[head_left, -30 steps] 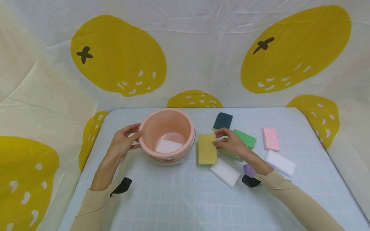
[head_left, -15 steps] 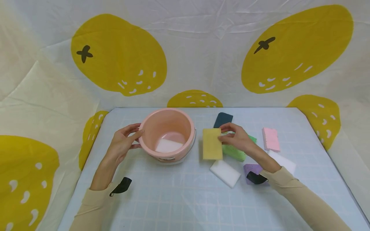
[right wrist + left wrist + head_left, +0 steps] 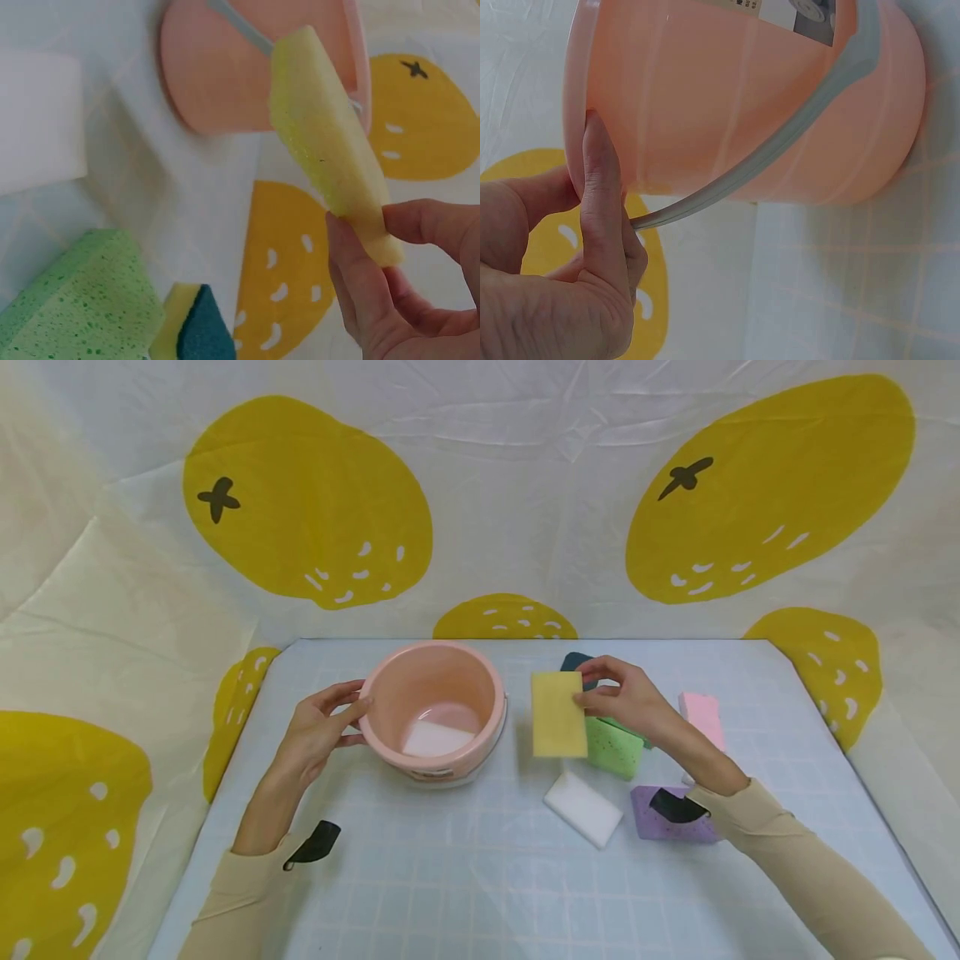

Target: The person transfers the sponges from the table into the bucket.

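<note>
My right hand point(image 3: 626, 697) pinches a yellow sponge point(image 3: 558, 714) by its right edge and holds it in the air, just right of the pink bucket point(image 3: 433, 710). In the right wrist view the yellow sponge point(image 3: 324, 142) hangs between thumb and fingers, with the bucket point(image 3: 255, 67) behind it. My left hand point(image 3: 318, 727) grips the bucket's left rim; the left wrist view shows the thumb point(image 3: 604, 195) pressed on the bucket's wall point(image 3: 742, 97) above its grey handle point(image 3: 780, 150). A white sponge point(image 3: 438, 739) lies inside the bucket.
On the light blue gridded table point(image 3: 450, 877) lie a green sponge point(image 3: 615, 747), a white sponge point(image 3: 583, 807), a purple sponge point(image 3: 671, 825), a pink sponge point(image 3: 705, 714) and a dark teal sponge point(image 3: 577, 662). Lemon-print cloth walls point(image 3: 480, 485) surround the table.
My right hand has lifted the yellow sponge off the table and carried it up and a little to the right. The left hand and the bucket have stayed in place.
</note>
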`<state>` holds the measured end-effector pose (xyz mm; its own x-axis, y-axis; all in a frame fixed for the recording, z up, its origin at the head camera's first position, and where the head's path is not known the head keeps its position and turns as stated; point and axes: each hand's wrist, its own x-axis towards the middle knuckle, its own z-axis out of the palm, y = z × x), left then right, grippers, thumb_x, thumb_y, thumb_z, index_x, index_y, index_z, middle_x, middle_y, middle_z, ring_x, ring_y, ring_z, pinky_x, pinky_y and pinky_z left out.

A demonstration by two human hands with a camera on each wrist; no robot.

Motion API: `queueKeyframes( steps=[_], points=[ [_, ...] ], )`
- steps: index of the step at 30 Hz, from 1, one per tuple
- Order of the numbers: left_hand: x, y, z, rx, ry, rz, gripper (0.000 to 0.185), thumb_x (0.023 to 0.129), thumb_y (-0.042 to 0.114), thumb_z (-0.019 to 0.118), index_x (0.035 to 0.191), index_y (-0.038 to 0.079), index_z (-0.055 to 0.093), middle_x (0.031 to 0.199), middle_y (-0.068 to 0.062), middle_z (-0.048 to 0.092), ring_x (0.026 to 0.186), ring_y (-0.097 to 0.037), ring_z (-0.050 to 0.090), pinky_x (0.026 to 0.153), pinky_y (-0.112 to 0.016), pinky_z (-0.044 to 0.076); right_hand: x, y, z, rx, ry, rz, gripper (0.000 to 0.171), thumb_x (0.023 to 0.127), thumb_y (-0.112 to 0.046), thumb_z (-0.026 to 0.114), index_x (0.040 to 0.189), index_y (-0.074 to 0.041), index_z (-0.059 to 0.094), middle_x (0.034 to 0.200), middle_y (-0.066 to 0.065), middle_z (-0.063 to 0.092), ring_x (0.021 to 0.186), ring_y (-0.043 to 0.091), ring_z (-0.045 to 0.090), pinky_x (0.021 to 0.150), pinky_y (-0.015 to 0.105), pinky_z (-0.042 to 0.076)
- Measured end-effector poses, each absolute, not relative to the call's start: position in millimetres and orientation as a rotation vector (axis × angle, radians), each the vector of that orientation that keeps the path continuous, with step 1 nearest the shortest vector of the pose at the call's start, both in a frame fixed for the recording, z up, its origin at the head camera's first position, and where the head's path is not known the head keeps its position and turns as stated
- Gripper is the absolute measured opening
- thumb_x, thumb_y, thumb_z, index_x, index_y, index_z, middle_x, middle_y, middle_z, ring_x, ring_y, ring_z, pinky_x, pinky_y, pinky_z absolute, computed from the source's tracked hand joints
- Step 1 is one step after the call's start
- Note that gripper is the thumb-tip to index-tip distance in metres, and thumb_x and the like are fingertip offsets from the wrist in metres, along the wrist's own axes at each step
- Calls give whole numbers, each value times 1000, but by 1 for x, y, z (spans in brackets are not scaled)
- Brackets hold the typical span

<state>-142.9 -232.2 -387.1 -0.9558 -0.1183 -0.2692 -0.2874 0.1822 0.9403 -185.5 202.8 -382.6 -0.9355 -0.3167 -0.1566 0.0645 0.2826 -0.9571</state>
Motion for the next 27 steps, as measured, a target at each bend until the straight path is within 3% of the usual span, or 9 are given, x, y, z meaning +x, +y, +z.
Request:
queueKeyframes(
  steps=[8, 18, 27],
  points=[
    [-143, -231, -386, -410, 2318, 1870, 57, 98, 27, 72, 148, 7, 53, 140, -16, 50, 81, -9, 67, 74, -30, 63, -191, 198, -363, -290, 2239, -1711, 45, 96, -9, 72, 134, 3, 51, 126, 19, 56, 97, 15, 70, 86, 37, 62],
    [-143, -230, -387, -397, 2309, 1880, 58, 98, 27, 72, 148, 6, 52, 141, -16, 51, 81, -9, 68, 73, -29, 63, -199, 181, -339, -326, 2255, -1656, 46, 95, -14, 73, 135, -1, 53, 131, 16, 56, 102, 17, 70, 85, 33, 62],
    [-143, -231, -386, -409, 2316, 1865, 60, 98, 30, 73, 149, 7, 51, 144, -17, 49, 82, -9, 68, 74, -29, 63, -208, 157, -321, -394, 2225, -1678, 45, 93, -9, 72, 134, 1, 54, 130, 17, 57, 102, 22, 70, 86, 39, 62]
  ],
)
